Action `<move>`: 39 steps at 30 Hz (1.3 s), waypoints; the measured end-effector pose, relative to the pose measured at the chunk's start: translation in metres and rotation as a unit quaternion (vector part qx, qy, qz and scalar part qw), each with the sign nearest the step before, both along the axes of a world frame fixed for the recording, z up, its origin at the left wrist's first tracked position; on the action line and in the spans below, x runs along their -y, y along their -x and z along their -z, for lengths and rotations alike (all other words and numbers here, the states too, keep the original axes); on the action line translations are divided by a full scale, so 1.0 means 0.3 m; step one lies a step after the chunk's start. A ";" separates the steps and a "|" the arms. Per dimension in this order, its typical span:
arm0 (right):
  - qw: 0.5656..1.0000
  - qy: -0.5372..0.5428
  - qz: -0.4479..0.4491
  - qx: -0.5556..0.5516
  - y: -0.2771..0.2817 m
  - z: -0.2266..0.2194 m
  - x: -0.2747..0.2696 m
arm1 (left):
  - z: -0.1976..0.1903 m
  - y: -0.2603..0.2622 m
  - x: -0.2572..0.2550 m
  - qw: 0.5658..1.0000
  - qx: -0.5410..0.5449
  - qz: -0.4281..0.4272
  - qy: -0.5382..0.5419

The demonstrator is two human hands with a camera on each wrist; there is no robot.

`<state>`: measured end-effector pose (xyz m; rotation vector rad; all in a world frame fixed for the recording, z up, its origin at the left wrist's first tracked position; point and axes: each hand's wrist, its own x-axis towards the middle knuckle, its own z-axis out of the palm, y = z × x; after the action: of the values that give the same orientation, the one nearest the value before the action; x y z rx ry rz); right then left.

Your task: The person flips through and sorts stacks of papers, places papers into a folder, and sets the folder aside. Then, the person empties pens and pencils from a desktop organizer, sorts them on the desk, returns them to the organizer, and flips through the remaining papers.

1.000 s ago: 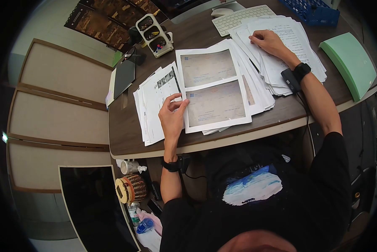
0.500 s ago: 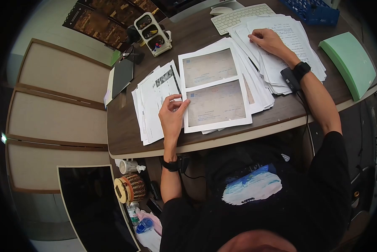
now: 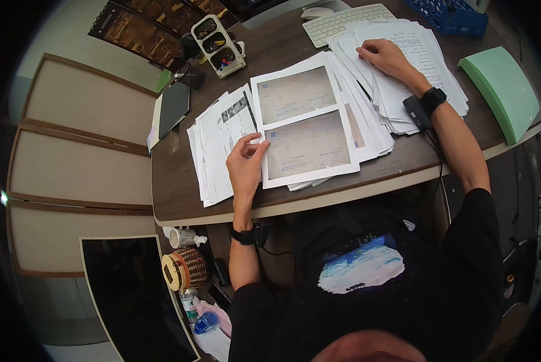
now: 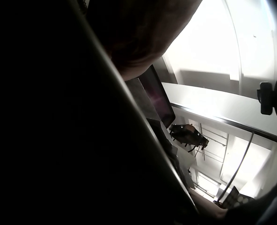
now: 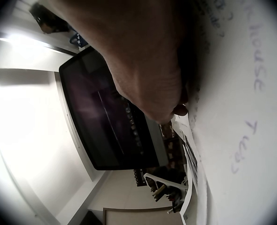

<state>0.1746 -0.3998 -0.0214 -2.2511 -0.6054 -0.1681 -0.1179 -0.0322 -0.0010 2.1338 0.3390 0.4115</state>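
Lying near the middle of the desk, close to its near edge, the printed sheet shows me two grey-brown document pictures, one above the other. My left hand is at its left edge, with the thumb tip touching the paper and the fingers bent; whether a finger goes under to pinch it, I cannot tell, and the left wrist view is too dark to help. Under and to the right of the sheet is a pile of papers. On the left, toward the near left corner, overlapping papers lie partly below my left hand, the top one bearing a row of dark pictures. My right hand rests on the right stack, fingers together and loosely curled, gripping nothing. A black device sits by that wrist. Past the stack, along the far edge, I have the keyboard and the mouse; toward the far left, a pen organizer; at the left edge, a dark folder. The blue basket occupies the far right corner, the curved green object the near right.
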 end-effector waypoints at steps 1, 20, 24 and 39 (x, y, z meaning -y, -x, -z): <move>1.000 -0.001 0.001 0.000 -0.001 0.001 -0.001 | 0.000 0.000 -0.001 1.000 0.001 0.002 0.000; 1.000 0.010 0.006 0.007 -0.008 0.009 0.001 | -0.001 -0.001 0.001 1.000 -0.010 -0.005 0.011; 1.000 0.013 0.006 0.007 -0.002 -0.004 0.000 | 0.001 -0.002 0.000 1.000 -0.005 -0.001 0.016; 1.000 0.013 0.003 0.008 0.006 -0.008 0.000 | -0.008 0.003 0.010 1.000 -0.006 0.012 0.024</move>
<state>0.1729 -0.3999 -0.0191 -2.2784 -0.6120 -0.1817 -0.1189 -0.0351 0.0014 2.0917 0.3273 0.3748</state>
